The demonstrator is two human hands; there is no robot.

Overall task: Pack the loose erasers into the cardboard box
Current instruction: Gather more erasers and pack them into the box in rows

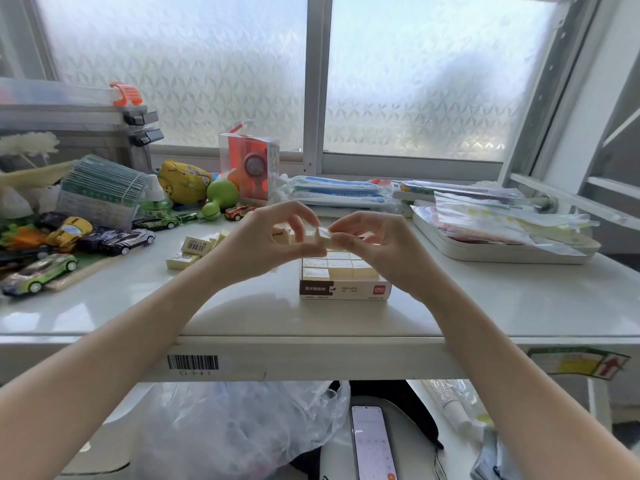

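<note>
Eraser (320,236) pinched between left hand (273,242) and right hand (369,242), both with fingers curled on it, held just above cardboard box (344,289) part-filled with erasers. Loose erasers (194,249) on table (242,313), left of left hand.

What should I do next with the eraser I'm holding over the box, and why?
Probably lower the eraser into the cardboard box beside the ones already packed. Both the left hand and right hand pinch it just above the open box, and more loose erasers wait on the table to the left.
</note>
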